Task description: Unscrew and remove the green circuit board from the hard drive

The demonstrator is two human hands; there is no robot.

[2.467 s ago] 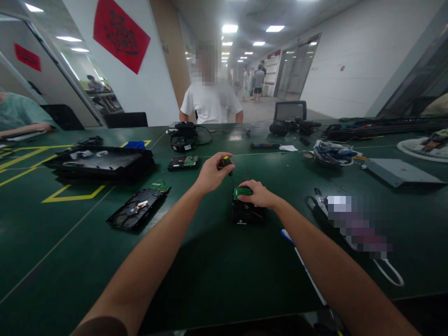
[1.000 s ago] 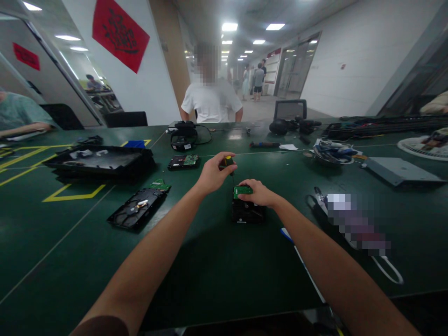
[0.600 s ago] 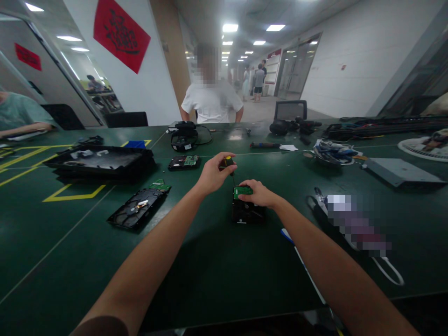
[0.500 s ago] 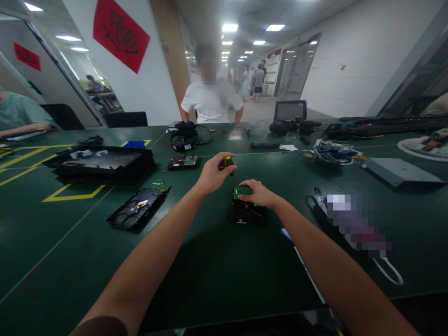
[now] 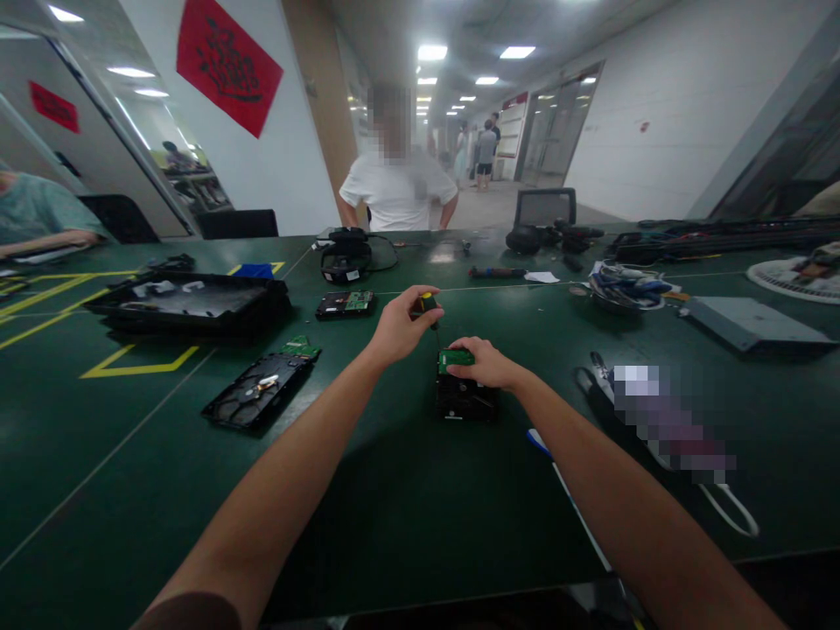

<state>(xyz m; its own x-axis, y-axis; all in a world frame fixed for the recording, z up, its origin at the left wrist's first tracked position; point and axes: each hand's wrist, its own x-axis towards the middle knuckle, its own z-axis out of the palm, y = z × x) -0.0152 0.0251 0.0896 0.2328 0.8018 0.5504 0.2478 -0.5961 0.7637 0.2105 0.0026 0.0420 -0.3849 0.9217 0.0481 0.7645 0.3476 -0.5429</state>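
In the middle of the green table lies a black hard drive [image 5: 467, 406] with a green circuit board [image 5: 455, 359] at its far end. My right hand [image 5: 482, 363] is closed on the drive from the right, its fingers over the board. Just beyond and to the left, my left hand [image 5: 407, 324] pinches a screwdriver [image 5: 429, 304] with a yellow-topped dark handle. The screwdriver stands nearly upright, its thin shaft pointing down to the drive's far left corner. I cannot make out whether the tip touches a screw.
At left lie another opened drive [image 5: 259, 389] and a stack of black trays [image 5: 190, 302]. A smaller drive [image 5: 345, 304] sits beyond my left hand. To the right are a lanyard [image 5: 728, 507], a grey metal box [image 5: 758, 322] and a bowl of cables [image 5: 626, 287]. A person [image 5: 397, 188] is across the table.
Almost nothing differs. Both hands, the screwdriver and the drive keep their places; the whole view has shifted very slightly.
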